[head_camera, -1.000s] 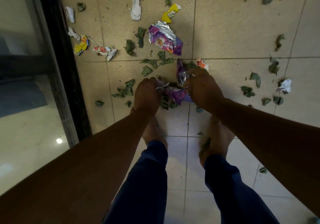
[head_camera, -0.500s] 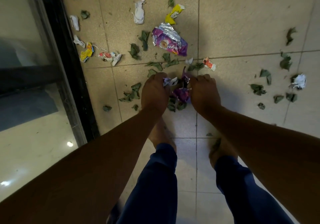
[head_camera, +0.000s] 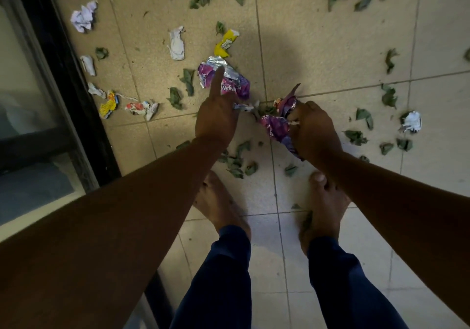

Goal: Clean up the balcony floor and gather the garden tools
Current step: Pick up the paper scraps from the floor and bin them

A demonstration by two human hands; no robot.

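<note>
Balcony floor [head_camera: 330, 49] of beige speckled tiles with thin grout lines; a black door frame [head_camera: 76, 100] with glass panels runs along its left edge. Person stands barefoot in dark blue trousers [head_camera: 229, 278], bent over, both bare arms reaching down.

Litter is scattered over the far half of the floor. Largest item: a crumpled purple-and-silver foil snack packet [head_camera: 235, 81], lying flat near the middle, just beyond the left hand. A crumpled white paper scrap [head_camera: 177, 44] lies beyond it toward the left edge, and a small yellow wrapper [head_camera: 225, 44] just beyond the packet. Near the door frame: a yellow-and-red wrapper [head_camera: 108, 105] and a red-and-white torn wrapper [head_camera: 142, 107]. A crumpled white paper ball [head_camera: 410, 122] sits toward the right edge. Dry green leaves [head_camera: 237, 163] lie around the feet and across the tiles.

Right hand [head_camera: 315, 130]: grip closed around a bunch of torn purple wrapper pieces [head_camera: 279, 122], with leaf bits held above the floor.

Left hand [head_camera: 218, 117]: index finger extended straight over the foil packet, other fingers curled; a small silvery scrap [head_camera: 243, 107] shows at its thumb side, apparently pinched.
</note>
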